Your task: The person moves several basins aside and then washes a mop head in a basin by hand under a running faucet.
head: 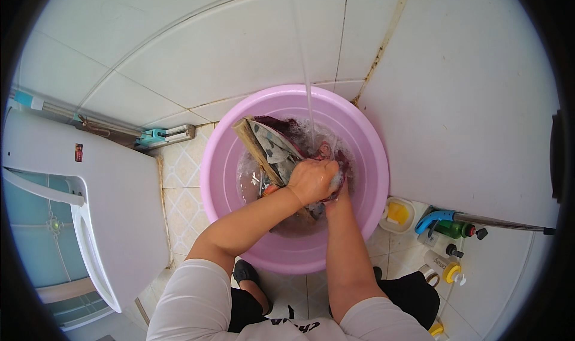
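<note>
A large pink plastic basin (294, 89) stands on the floor, holding soapy water and wet cloth. My left hand (314, 179) is closed in a fist on the dark red wet cloth (342, 161), right of the basin's middle. My right hand (333, 192) is mostly hidden behind the left hand and under the cloth and suds, so its fingers cannot be seen. Left of my hands a grey patterned cloth (274, 145) lies over dark cloth, beside a brown stick-like piece (256, 152) that slants out of the water. A thin stream of water (308, 94) falls into the basin.
A tiled wall (251, 40) rises behind the basin, a smooth white panel (458, 94) at the right. At the left are a white cabinet (126, 197) and a squeeze mop (152, 136). A soap dish (398, 213), a blue-handled tool (435, 217) and several bottles (438, 260) stand at the right.
</note>
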`<action>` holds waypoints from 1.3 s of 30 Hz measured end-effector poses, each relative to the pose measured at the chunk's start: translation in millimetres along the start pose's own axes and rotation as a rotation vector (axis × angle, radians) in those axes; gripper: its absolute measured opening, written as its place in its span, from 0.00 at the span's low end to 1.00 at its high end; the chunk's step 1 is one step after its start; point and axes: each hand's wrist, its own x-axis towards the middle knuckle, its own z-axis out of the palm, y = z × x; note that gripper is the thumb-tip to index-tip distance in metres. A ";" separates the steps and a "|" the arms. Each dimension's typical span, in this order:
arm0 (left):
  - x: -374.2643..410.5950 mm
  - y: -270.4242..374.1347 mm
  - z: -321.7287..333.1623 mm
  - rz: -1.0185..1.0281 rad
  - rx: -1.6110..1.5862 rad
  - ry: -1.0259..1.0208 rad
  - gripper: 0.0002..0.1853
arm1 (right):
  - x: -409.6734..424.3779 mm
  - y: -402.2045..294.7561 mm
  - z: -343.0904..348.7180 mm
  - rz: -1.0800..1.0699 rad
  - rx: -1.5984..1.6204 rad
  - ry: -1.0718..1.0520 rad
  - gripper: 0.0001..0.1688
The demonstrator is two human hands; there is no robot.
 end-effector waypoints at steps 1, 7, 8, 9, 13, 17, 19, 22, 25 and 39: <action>3.3 0.6 0.5 -0.036 -0.001 0.005 0.11 | 1.1 0.7 -2.3 0.018 0.021 0.002 0.23; 16.5 -16.9 9.2 -0.396 -0.035 0.132 0.10 | -0.5 -0.8 10.8 0.067 -0.281 0.368 0.24; 20.2 -28.8 14.0 -0.487 -0.050 0.178 0.11 | -2.4 -1.3 17.4 0.040 -0.283 0.387 0.24; 22.7 -46.1 13.2 -0.656 -0.157 0.063 0.18 | -2.4 -0.8 19.5 0.020 -0.286 0.401 0.25; 19.0 -59.9 17.2 -0.559 0.129 -0.087 0.29 | 17.7 4.8 -13.7 -0.340 -0.708 0.694 0.37; 10.3 -67.2 41.3 -0.531 0.300 -0.607 0.36 | 0.7 17.1 -23.3 -0.091 -1.344 0.741 0.44; 18.9 -69.5 38.0 -0.482 0.271 -0.643 0.39 | 2.9 21.0 -36.5 -0.128 -1.278 0.753 0.46; 20.2 -72.0 38.9 -0.460 0.307 -0.445 0.36 | 2.0 15.4 -39.1 0.013 -1.334 0.865 0.45; 19.4 -67.5 44.2 -0.564 0.174 -0.402 0.33 | 0.3 18.5 -18.0 -0.027 -1.309 0.988 0.43; -2.7 -12.3 1.2 -0.052 0.031 0.092 0.12 | -6.6 -5.1 6.6 0.208 -0.277 0.411 0.24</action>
